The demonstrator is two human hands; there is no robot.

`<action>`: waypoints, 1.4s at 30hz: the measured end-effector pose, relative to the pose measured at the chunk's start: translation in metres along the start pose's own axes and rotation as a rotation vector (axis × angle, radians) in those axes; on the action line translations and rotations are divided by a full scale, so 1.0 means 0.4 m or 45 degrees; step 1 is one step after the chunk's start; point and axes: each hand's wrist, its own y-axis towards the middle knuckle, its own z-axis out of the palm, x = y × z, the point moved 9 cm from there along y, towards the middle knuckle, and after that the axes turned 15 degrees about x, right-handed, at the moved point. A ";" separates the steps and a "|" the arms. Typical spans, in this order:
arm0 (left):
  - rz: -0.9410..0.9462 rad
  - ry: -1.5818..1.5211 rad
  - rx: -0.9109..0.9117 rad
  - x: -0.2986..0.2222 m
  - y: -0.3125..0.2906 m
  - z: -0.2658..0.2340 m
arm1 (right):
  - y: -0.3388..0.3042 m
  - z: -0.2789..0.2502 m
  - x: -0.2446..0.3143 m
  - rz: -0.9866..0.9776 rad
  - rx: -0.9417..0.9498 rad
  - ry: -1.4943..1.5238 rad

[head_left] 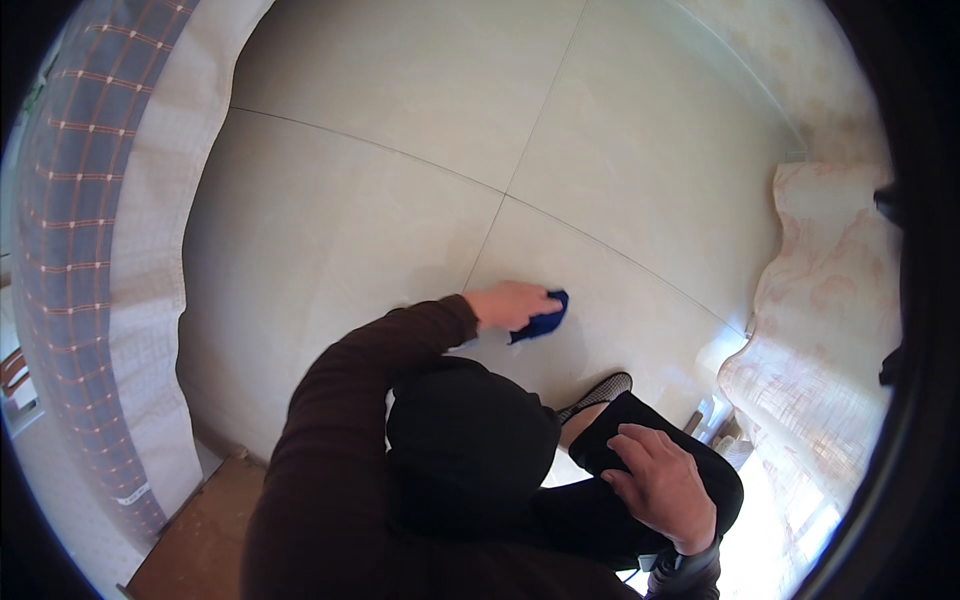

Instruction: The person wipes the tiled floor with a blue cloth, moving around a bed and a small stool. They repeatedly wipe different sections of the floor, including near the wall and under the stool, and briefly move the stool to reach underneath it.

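My left hand (510, 304) reaches down to the pale tiled floor (380, 230), its fingers closed over a dark blue cloth (541, 324). Much of the cloth sticks out to the right of the fingers, and the palm hides the rest. My right hand (660, 486) lies loosely over my black-clad knee, fingers bent a little and slightly apart, with nothing in it. A dark band circles that wrist.
A patterned slipper (597, 397) is on my foot, right of the cloth. Along the left hangs a grey checked bed cover (75, 200) with a white skirt. A floral curtain (815, 290) hangs at the right. A brown wooden surface (200, 530) is at lower left.
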 end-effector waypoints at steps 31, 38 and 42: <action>-1.045 0.242 -1.148 0.409 -0.438 -0.413 | -0.037 0.010 -0.047 -0.012 0.011 0.020; -1.077 0.250 -0.708 0.495 -0.207 -0.394 | -0.040 0.011 -0.073 -0.015 -0.010 0.039; -0.586 0.471 -0.432 0.268 0.111 -0.274 | -0.041 0.016 -0.070 -0.047 0.028 0.029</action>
